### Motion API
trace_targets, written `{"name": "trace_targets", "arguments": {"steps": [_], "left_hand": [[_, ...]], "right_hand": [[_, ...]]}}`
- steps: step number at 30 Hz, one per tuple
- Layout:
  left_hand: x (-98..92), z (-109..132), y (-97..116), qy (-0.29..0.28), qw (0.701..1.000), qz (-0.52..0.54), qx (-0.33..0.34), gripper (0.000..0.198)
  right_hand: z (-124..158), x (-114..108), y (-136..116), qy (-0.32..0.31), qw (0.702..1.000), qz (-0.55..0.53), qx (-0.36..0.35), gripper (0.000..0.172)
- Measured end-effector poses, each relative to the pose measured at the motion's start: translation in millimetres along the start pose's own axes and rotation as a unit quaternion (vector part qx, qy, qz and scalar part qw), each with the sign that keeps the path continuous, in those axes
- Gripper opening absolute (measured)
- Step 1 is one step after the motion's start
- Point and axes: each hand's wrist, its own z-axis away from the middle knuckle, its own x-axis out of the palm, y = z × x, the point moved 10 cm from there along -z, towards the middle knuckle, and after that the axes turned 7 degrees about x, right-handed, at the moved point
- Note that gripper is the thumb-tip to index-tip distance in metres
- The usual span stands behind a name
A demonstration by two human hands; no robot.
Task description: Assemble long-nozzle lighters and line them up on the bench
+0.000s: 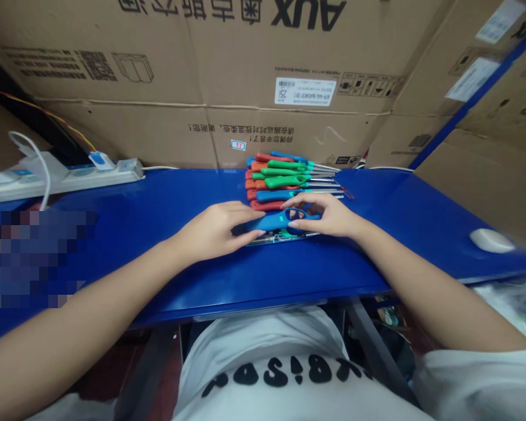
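A blue plastic handle shell (269,222) with a ring-shaped opening lies between my two hands near the middle of the blue table. My left hand (217,230) pinches its left end between thumb and fingers. Around the ring at the right end, my right hand (326,215) has its thumb and fingers closed. Just below the shell, thin metal and wire parts (269,238) with a green piece show in part. Behind my hands is a pile of red, green and blue handled lighters (284,181), their metal rods pointing right.
Cardboard (228,76) stands along the back of the blue table (263,280). A white power strip (118,172) with plugs and cables is at the left. At the right lies a white rounded object (491,240).
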Motion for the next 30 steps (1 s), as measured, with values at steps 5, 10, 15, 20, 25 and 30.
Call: {"name": "trace_targets", "arguments": {"steps": [5, 10, 15, 20, 25, 30], "left_hand": [[11.2, 1, 1, -0.072, 0.997, 0.004, -0.005, 0.036], [13.1, 2, -1, -0.086, 0.996, -0.007, -0.009, 0.034], [16.6, 2, 0, -0.095, 0.995, 0.006, -0.008, 0.034], [20.0, 2, -6, -0.1, 0.994, 0.037, -0.038, 0.031], [23.4, 4, -10, -0.092, 0.991, 0.061, -0.079, 0.03], [28.7, 4, 0, -0.107, 0.991, -0.059, -0.062, 0.026]], "right_hand": [[3, 14, -9, -0.059, 0.994, 0.082, -0.041, 0.036], [3, 17, -14, -0.051, 0.991, 0.081, -0.09, 0.03], [4, 20, -16, -0.068, 0.989, 0.095, -0.095, 0.03], [4, 22, -12, -0.07, 0.988, 0.106, -0.089, 0.032], [7, 25, -13, -0.06, 0.981, 0.143, -0.118, 0.032], [13, 31, -19, -0.059, 0.958, 0.232, -0.16, 0.034]]}}
